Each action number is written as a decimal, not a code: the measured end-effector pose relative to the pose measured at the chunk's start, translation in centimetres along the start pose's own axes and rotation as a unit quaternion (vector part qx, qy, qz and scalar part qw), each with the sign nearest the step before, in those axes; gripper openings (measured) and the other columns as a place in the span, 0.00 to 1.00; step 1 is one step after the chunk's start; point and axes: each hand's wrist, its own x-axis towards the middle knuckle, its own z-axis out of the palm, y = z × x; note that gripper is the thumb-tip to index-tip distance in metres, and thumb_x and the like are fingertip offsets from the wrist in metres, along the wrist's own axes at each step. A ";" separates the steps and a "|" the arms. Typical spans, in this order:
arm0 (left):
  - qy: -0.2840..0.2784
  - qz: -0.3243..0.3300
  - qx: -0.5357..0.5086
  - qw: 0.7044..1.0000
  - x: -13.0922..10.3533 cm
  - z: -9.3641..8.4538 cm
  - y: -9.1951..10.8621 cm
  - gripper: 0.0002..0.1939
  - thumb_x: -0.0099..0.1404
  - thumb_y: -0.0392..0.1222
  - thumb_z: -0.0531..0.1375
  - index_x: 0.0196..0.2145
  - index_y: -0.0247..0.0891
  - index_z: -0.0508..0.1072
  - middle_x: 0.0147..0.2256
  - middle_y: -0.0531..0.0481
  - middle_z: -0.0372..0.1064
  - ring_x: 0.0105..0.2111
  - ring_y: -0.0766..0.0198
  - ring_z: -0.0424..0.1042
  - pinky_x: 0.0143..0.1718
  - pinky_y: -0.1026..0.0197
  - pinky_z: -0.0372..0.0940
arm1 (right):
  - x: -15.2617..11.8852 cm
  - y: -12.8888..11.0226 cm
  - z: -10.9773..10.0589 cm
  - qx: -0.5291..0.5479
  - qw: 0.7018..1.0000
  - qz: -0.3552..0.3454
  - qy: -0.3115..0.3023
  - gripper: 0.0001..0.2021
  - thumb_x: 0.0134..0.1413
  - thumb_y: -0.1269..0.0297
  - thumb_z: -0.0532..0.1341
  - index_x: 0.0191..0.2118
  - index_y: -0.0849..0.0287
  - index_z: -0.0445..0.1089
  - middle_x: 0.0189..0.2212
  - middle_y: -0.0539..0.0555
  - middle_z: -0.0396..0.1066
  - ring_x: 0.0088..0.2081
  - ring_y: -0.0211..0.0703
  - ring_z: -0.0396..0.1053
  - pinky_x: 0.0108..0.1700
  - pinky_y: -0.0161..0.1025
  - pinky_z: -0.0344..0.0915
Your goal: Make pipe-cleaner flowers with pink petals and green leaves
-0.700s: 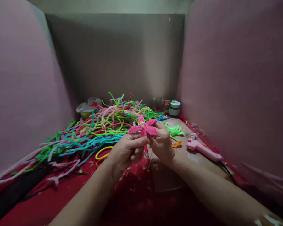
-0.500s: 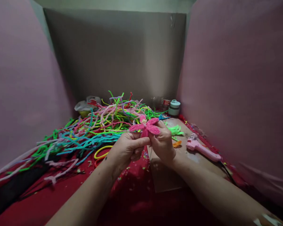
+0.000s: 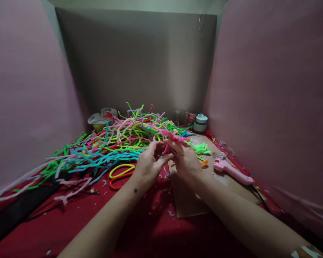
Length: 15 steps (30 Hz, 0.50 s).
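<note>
A pink pipe-cleaner flower (image 3: 172, 136) is tipped over at the middle of the view, its petals seen from the side. My right hand (image 3: 187, 159) grips it from beneath with closed fingers; the exact hold is partly hidden. My left hand (image 3: 150, 164) meets it from the other side, thumb and index finger closed around a petal that hangs down between the hands. Behind them lies a big heap of coloured pipe cleaners (image 3: 110, 156). Scissors with yellow and orange handles (image 3: 121, 173) rest beside my left wrist.
On the right, a cardboard sheet (image 3: 188, 204) carries a pink glue gun (image 3: 233, 172), a bundle of green pieces (image 3: 201, 148) and an orange piece (image 3: 204, 163). A pale green jar (image 3: 200, 123) stands behind. Scraps litter the red cloth (image 3: 150, 229); pink panels flank both sides.
The flower has tilted from facing me to lying edge-on above my right hand. My left hand has shifted its fingers around a lower petal. More of the scissors handles now shows.
</note>
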 end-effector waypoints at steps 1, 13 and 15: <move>0.011 0.016 0.045 0.999 -0.2 0.5 -0.2 0.15 0.56 0.42 0.60 0.41 0.37 0.65 0.37 0.46 0.71 0.37 0.61 0.70 0.39 0.59 0.63 | 0.0 0.2 0.0 0.001 1.000 -0.005 -0.002 0.08 0.36 0.63 0.67 0.25 0.62 0.73 0.19 0.49 0.67 0.21 0.34 0.59 0.24 0.34 0.57; 0.066 0.013 0.137 0.988 -0.5 0.7 -0.3 0.07 0.62 0.40 0.51 0.31 0.38 0.68 0.23 0.52 0.65 0.21 0.67 0.62 0.25 0.65 0.56 | -0.6 0.7 0.1 -0.084 0.990 -0.070 -0.088 0.09 0.45 0.59 0.64 0.26 0.61 0.72 0.20 0.47 0.64 0.22 0.32 0.57 0.27 0.33 0.58; 0.056 -0.032 0.042 0.997 -0.3 0.5 -0.2 0.08 0.61 0.43 0.53 0.29 0.38 0.68 0.21 0.54 0.63 0.19 0.70 0.59 0.22 0.67 0.54 | -0.4 1.2 -0.2 -0.088 0.987 -0.072 -0.112 0.09 0.47 0.60 0.63 0.25 0.61 0.71 0.20 0.47 0.64 0.23 0.32 0.57 0.28 0.33 0.57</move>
